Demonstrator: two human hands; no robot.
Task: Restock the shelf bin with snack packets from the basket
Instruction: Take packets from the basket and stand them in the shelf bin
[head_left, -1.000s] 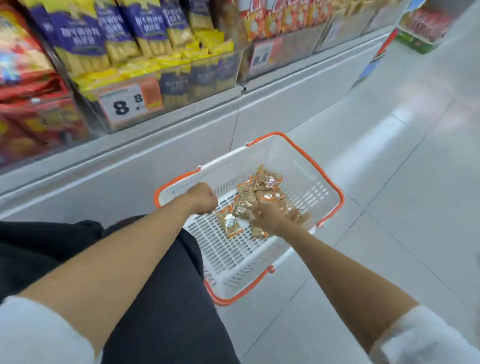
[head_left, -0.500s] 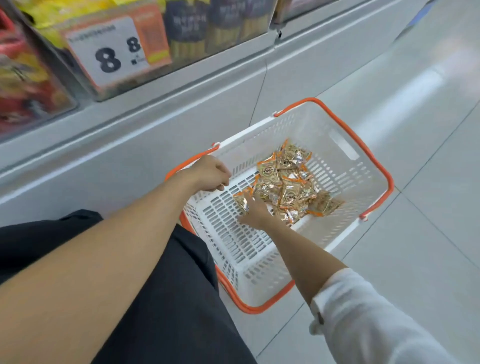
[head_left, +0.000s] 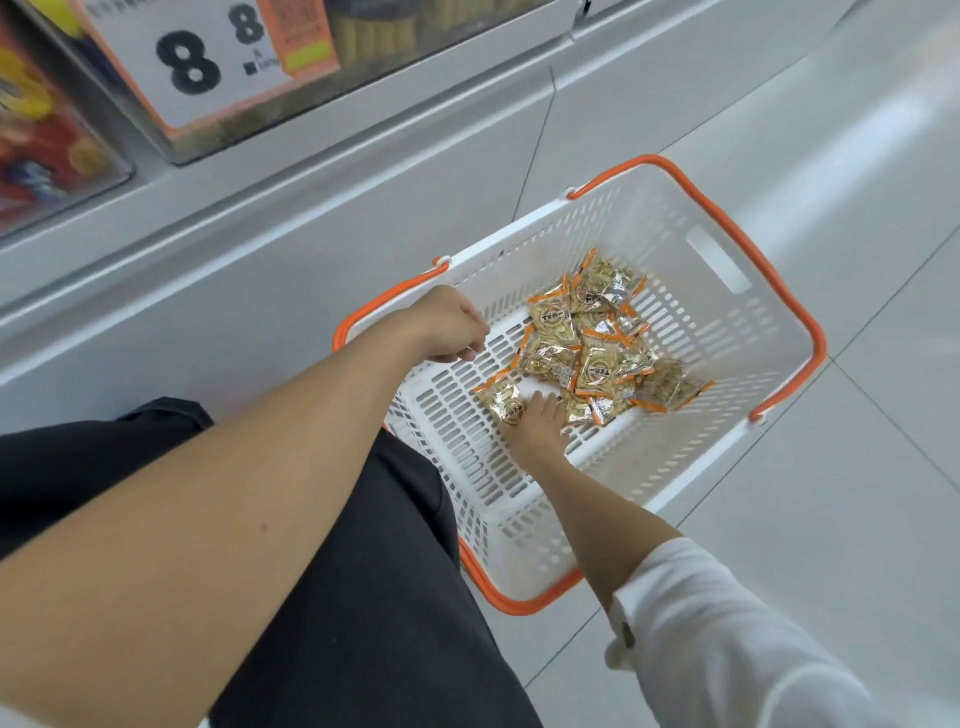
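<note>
By the look of it most of the restocking is left: the snack packets (head_left: 587, 343) lie heaped in the basket (head_left: 649, 228) on the floor, none in hand. The right hand (head_left: 540, 421) rests with straight fingers on the pile's near edge, gripping nothing. The left hand (head_left: 447, 325) is curled at the basket's rim, but whether it holds the rim cannot be told.

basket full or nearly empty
Nearly empty: a single small heap of snack packets lies on the basket floor, and most of the slotted floor is bare.

Snack packets (head_left: 587, 343) lie in the basket (head_left: 675, 244) on the floor (head_left: 831, 519) before the shelf (head_left: 311, 223)
</note>
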